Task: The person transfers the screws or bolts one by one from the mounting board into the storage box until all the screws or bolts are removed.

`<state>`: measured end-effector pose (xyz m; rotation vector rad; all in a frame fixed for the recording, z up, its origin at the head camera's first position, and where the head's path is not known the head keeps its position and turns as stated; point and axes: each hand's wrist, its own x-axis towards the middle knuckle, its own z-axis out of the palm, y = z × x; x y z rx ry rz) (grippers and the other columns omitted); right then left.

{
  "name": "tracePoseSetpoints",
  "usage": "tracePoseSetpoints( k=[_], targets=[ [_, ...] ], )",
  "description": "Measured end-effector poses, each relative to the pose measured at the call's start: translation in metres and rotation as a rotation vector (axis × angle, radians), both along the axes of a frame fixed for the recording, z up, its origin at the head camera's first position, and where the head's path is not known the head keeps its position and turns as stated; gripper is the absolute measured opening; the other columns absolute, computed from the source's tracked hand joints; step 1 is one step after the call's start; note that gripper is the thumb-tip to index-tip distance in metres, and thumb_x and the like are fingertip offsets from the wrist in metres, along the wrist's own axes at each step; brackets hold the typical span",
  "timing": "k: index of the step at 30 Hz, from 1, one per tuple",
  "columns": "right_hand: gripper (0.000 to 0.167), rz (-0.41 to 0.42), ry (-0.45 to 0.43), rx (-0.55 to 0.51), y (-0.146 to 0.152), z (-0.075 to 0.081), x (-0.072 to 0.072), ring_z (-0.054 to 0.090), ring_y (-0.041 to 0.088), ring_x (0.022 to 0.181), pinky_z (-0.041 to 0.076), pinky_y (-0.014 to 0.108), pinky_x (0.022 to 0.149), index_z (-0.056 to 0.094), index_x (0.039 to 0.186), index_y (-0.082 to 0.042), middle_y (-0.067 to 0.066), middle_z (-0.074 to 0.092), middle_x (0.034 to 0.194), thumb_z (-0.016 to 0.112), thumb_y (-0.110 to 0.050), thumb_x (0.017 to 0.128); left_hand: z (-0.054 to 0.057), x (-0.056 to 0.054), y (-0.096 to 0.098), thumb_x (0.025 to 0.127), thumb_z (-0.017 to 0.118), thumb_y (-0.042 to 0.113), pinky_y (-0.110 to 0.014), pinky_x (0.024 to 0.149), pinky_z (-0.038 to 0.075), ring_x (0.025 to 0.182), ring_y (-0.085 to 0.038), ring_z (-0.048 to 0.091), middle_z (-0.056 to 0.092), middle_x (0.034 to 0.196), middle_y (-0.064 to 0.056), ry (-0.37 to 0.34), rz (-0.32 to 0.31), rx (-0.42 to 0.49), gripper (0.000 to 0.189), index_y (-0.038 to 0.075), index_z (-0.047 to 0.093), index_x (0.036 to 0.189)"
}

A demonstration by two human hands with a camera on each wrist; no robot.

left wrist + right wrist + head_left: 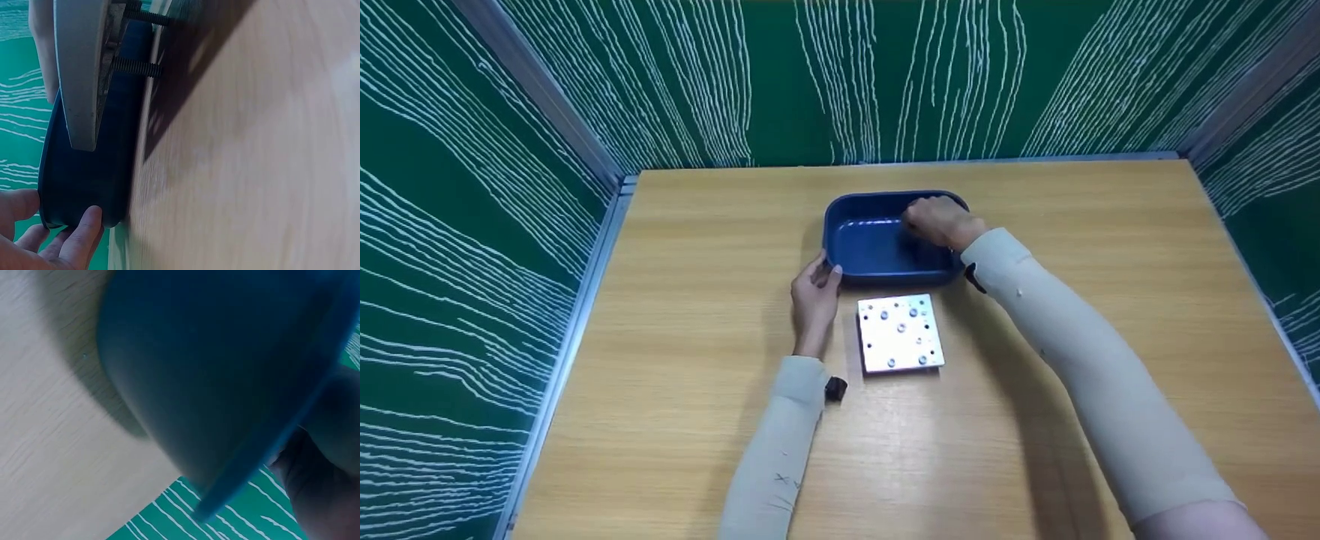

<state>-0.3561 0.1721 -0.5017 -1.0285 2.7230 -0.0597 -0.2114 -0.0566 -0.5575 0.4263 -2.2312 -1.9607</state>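
A dark blue rectangular dish [870, 251] sits on the table. My left hand [815, 300] holds its near left corner; in the left wrist view the thumb is at the rim and the fingers [84, 233] touch the outer wall. Over the right part of the dish, my right hand [941, 221] reaches down inside with curled fingers. Its fingertips are hidden, so whether it holds anything cannot be made out. The right wrist view shows the dish's outer wall [185, 371], with part of the right hand [326, 455] dark beyond the rim.
A square metal plate [896, 337] with holes and bolts lies just in front of the dish; bolts [138, 66] project from its underside in the left wrist view. The wooden table [675, 337] meets green panels [780, 82] with white lines at the back and sides.
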Motion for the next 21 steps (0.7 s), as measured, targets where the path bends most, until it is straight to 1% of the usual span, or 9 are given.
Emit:
tracePoseSetpoints(
  k=[5, 8, 12, 16, 21],
  targets=[
    [0.018, 0.002, 0.043, 0.020, -0.0018, -0.0046, -0.0027, 0.064, 0.025, 0.071, 0.054, 0.039, 0.065, 0.073, 0.093, -0.004, 0.011, 0.069, 0.083, 0.060, -0.006, 0.106, -0.0013, 0.0002, -0.0006, 0.105, 0.067, 0.013, -0.030, 0.088, 0.063, 0.123, -0.026, 0.070, 0.067, 0.143, -0.014, 0.029, -0.007, -0.015, 0.047, 0.007, 0.058, 0.150],
    [0.018, -0.017, 0.024, 0.041, -0.0026, -0.0056, -0.0032, 0.065, 0.024, 0.071, 0.054, 0.036, 0.065, 0.072, 0.094, -0.004, 0.010, 0.069, 0.082, 0.059, -0.006, 0.106, -0.0009, 0.0005, -0.0006, 0.104, 0.068, 0.014, -0.030, 0.091, 0.063, 0.125, -0.026, 0.069, 0.066, 0.144, -0.014, 0.024, -0.004, -0.034, 0.047, 0.007, 0.058, 0.150],
    [0.020, -0.036, 0.011, 0.060, -0.0039, -0.0059, -0.0037, 0.065, 0.024, 0.069, 0.052, 0.034, 0.063, 0.071, 0.091, -0.005, 0.009, 0.068, 0.079, 0.058, -0.006, 0.106, -0.0006, 0.0004, -0.0011, 0.104, 0.068, 0.015, -0.031, 0.094, 0.062, 0.126, -0.026, 0.068, 0.066, 0.144, -0.013, 0.024, -0.006, -0.042, 0.047, 0.007, 0.058, 0.150],
    [0.018, -0.041, 0.013, 0.078, -0.0052, -0.0073, -0.0056, 0.065, 0.024, 0.069, 0.052, 0.035, 0.062, 0.071, 0.093, -0.004, 0.010, 0.068, 0.080, 0.058, -0.005, 0.105, -0.0003, 0.0002, -0.0014, 0.104, 0.068, 0.014, -0.031, 0.093, 0.062, 0.125, -0.026, 0.069, 0.066, 0.144, -0.013, 0.025, -0.006, -0.038, 0.047, 0.006, 0.059, 0.150],
    [0.018, -0.059, -0.006, 0.096, -0.0063, -0.0087, -0.0084, 0.066, 0.025, 0.069, 0.053, 0.034, 0.062, 0.072, 0.095, -0.004, 0.010, 0.069, 0.080, 0.058, -0.006, 0.106, -0.0005, -0.0002, -0.0016, 0.104, 0.069, 0.015, -0.031, 0.090, 0.063, 0.122, -0.026, 0.070, 0.067, 0.143, -0.012, 0.019, -0.001, -0.050, 0.047, 0.008, 0.059, 0.149]
  ],
)
